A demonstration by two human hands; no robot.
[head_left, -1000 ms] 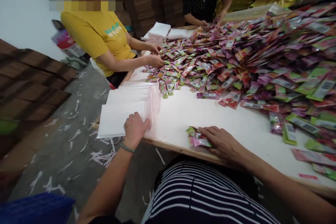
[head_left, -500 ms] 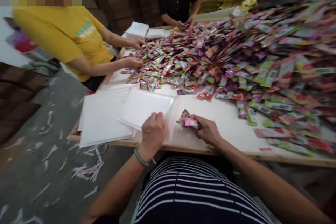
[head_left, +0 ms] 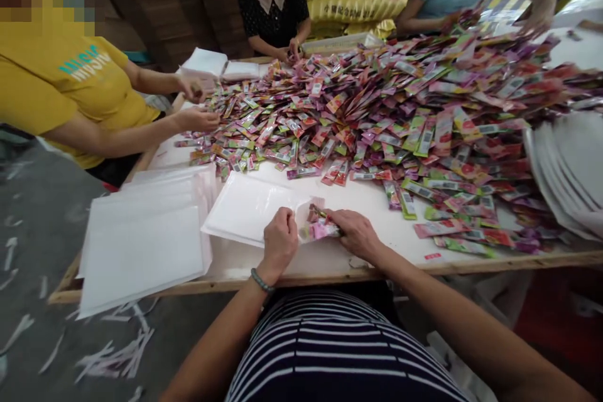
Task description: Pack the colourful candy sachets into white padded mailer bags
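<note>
My left hand point(head_left: 281, 240) is closed on the near right edge of a clear-edged white plastic bag point(head_left: 247, 208), which lies on the table in front of me. In my right hand point(head_left: 355, 233) is a small bunch of candy sachets point(head_left: 320, 224), pink and green, with their ends pointing left. The sachets are at the bag's mouth, and some seem to be behind its clear film. Beyond both hands spreads a large heap of similar sachets point(head_left: 339, 107).
More white bags point(head_left: 141, 232) overhang the table's wooden edge point(head_left: 198, 286) at left. A co-worker in yellow point(head_left: 89, 88) handles sachets at left; two others sit across the heap. White round stacked sheets point(head_left: 565, 169) stand at right. Paper strips point(head_left: 117, 355) litter the floor.
My right hand has brought the sachets left to the bag's mouth. The bag has been drawn apart from the other bags. My view has swung to the right.
</note>
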